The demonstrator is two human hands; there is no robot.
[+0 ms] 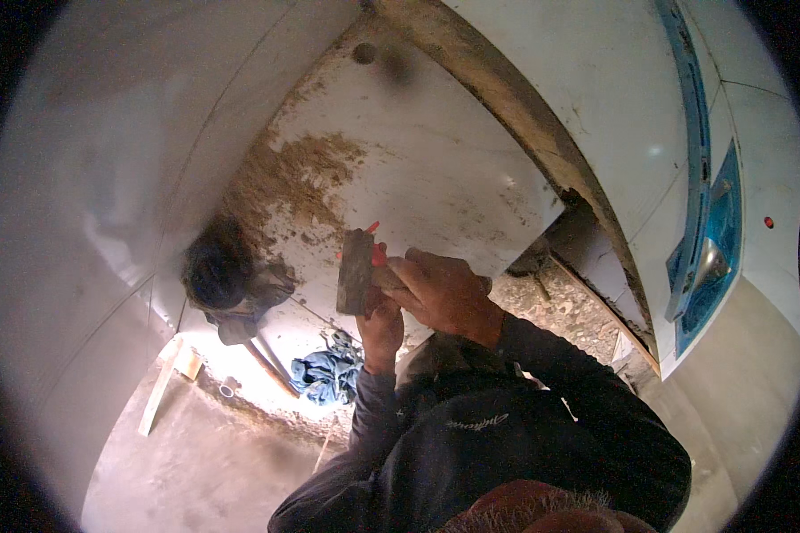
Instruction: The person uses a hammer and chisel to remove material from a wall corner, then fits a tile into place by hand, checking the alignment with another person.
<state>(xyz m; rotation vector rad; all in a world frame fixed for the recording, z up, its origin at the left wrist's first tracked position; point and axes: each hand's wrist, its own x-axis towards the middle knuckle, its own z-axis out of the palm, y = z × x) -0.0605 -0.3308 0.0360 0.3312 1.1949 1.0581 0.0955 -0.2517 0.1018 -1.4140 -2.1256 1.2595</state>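
Observation:
My right hand (449, 293) is closed round the handle of a mallet-like tool (356, 274), whose blocky head is caked grey-brown. The handle's end shows at the right side of that hand. Below and behind the head, my left hand (382, 333) is closed, its fingers partly hidden by the tool. Small red plastic pieces (380, 254) stick up just above the left hand, beside the head, and seem to be held in it. Both hands are close together over a pale slab (444, 151) with brown mortar crumbs (298, 173) scattered on it.
A dark bucket-like object (218, 266) stands at the left by the wall, near a crumpled blue cloth (329, 373) and a wooden handle (271, 369). A wood strip (158, 391) lies lower left. At right are a long blue bar (698, 160), a blue-edged plate (723, 240) and a rubble-filled gap (551, 311).

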